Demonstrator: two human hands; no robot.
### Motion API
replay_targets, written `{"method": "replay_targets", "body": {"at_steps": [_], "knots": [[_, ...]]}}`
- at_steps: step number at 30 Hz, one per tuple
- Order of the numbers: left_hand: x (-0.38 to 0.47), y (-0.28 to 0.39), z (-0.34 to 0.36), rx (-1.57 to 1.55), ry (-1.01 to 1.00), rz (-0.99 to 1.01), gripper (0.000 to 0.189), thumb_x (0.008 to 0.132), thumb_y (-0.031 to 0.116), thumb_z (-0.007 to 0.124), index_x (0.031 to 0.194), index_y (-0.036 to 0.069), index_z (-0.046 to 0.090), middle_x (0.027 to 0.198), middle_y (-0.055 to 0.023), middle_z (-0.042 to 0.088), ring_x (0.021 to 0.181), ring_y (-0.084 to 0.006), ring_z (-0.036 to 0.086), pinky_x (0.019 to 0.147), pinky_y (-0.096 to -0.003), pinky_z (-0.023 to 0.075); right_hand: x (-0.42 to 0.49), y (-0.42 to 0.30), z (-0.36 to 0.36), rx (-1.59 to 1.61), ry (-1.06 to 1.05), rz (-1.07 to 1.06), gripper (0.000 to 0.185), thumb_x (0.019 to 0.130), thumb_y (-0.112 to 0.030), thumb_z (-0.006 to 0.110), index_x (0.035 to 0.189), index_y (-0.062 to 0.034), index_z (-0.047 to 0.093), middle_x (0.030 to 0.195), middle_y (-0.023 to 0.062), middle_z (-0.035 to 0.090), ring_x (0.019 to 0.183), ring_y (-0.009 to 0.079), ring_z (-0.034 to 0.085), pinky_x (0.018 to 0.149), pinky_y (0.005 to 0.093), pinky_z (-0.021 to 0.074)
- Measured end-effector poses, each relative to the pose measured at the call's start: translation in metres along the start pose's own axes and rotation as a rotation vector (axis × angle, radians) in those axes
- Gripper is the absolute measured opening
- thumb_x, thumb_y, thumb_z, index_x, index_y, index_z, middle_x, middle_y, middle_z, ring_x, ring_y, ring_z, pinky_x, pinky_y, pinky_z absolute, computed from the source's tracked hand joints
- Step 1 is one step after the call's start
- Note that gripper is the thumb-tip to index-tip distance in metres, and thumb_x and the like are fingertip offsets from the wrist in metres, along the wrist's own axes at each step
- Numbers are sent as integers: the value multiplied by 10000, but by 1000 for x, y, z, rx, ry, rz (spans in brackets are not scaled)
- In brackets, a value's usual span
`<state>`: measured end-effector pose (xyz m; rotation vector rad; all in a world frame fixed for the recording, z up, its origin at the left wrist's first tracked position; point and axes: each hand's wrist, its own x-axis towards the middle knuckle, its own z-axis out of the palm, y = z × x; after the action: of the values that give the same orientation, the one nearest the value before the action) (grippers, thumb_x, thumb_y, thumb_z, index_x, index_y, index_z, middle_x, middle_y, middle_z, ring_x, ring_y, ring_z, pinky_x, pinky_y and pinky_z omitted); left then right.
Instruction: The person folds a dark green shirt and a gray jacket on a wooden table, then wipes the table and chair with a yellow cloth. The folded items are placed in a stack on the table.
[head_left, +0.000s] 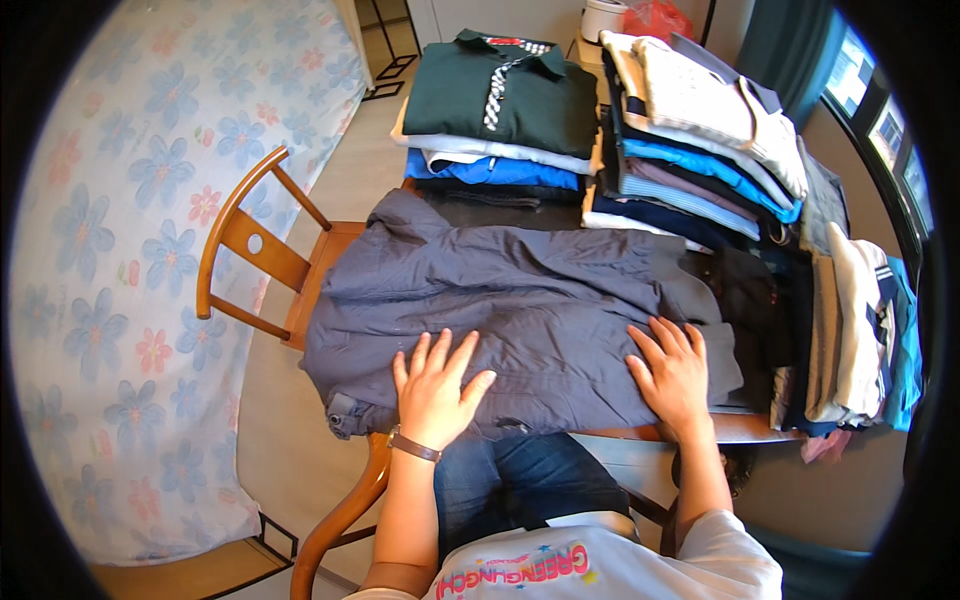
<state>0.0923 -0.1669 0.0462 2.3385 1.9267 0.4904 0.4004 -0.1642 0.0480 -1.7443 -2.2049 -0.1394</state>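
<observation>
A dark grey jacket (517, 307) with ribbed hem lies spread across the table in front of me, lightly wrinkled. My left hand (439, 386) rests palm down on its near left part, fingers spread, a brown-strapped watch on the wrist. Near the ribbed end, my right hand (671, 367) lies flat on the same cloth, fingers slightly apart. A cuff with a round button (340, 424) shows at the jacket's near left corner. Neither hand grips the cloth.
Behind the jacket stand a folded stack topped by a dark green shirt (517, 97) and another topped by cream garments (697, 90). More folded clothes (855, 337) are at the right. A wooden chair (259, 247) stands left, beside a floral cloth cover (157, 255).
</observation>
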Motion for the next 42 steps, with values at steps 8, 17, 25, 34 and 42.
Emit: {"method": "replay_targets", "body": {"at_steps": [8,17,25,34,42], "knots": [[-12,32,9,-37,-17,102,548,883,534,507,1296,178,558,1279,-231,537,1206,-440,457,950,-579,324,-12,21,-37,67,-197,170,296,836,-256,633,1054,-62,681,1115,155,636,1105,295,556,1012,435,342],[6,-4,-5,16,204,31,557,892,506,505,1217,60,578,1297,-241,497,1234,-366,430,1011,-604,254,186,-76,34,699,-3,-374,351,835,-160,651,1122,36,604,1188,210,598,1123,364,564,950,384,448],[19,-48,26,-104,203,-229,440,938,382,491,1061,-31,584,1115,-209,586,1112,-324,493,959,-498,314,269,-189,118,823,-401,252,469,741,-193,745,1059,123,605,993,186,664,887,254,647,801,339,512],[44,-91,26,-1757,281,-795,735,916,595,463,1301,-31,446,1230,-149,564,1111,-231,545,954,-328,385,187,-89,6,1895,-237,90,474,656,-40,638,1127,-33,585,1069,30,608,947,126,553,822,257,429],[59,-135,7,-1746,27,-663,211,912,144,598,1066,1,614,997,-49,650,869,-145,616,778,-287,507,81,-88,-30,1225,-898,-792,223,680,-3,632,897,-50,617,990,96,673,977,234,581,971,358,321]]}}
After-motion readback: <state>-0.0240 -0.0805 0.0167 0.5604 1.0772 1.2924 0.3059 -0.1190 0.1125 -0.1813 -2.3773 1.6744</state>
